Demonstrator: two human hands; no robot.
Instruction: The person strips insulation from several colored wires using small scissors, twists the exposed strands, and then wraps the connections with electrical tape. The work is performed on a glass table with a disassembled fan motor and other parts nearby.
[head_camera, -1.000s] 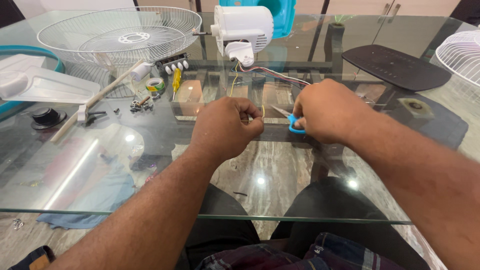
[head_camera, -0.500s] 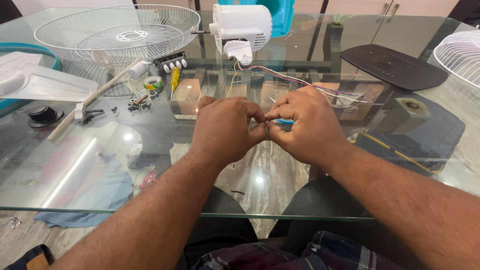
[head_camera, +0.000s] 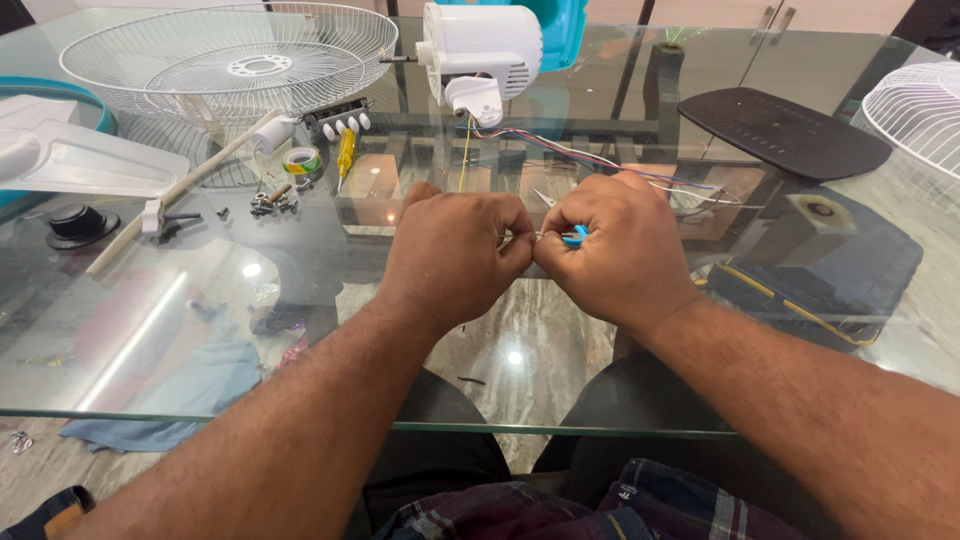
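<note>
Fingers of both hands are curling into loose fists that are meeting knuckle to knuckle above the clear glass tabletop (head_camera: 150, 330). The left hand (head_camera: 455, 255) is pinching something thin between thumb and forefinger, most likely a wire end, though the piece itself is too small and too covered to make out. The right hand (head_camera: 615, 250) is closing around a small blue-handled tool (head_camera: 577, 235); only a sliver of blue is showing between the fingers, so its kind cannot be told.

A bundle of thin coloured wires (head_camera: 590, 160) is running from the white plastic fan motor housing (head_camera: 485, 50) down toward the hands, and its near end is disappearing behind the right knuckles. A separate yellow wire (head_camera: 465, 150) is hanging from the housing toward the left hand.

Behind the left hand, a round white wire fan guard (head_camera: 230, 60) is lying flat, its far edge cut off by the frame. Near it are sitting a yellow-handled screwdriver (head_camera: 345, 155), a roll of tape (head_camera: 302, 160) and a scatter of small dark screws (head_camera: 270, 200). A flat black oval base plate (head_camera: 785, 130) is lying well apart to the right, and a second white guard (head_camera: 925, 110) is only partly entering the view.
</note>
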